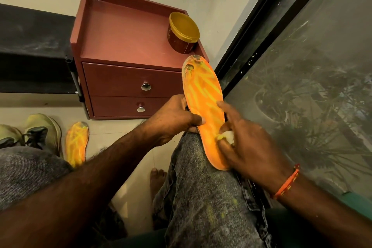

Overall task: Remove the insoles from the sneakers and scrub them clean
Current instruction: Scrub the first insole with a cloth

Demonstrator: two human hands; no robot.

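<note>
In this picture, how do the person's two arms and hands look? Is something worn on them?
Both forearms are bare, with no sleeves and no gloves in view. The right wrist carries a thin orange thread bracelet with small yellow marks. The left hand and right hand show no rings or watch that I can see. The left forearm has visible hair.

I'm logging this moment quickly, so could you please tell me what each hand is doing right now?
Left hand: grips the orange insole on the knee.
Right hand: holds a small pale scrubbing wad against the insole.
</note>
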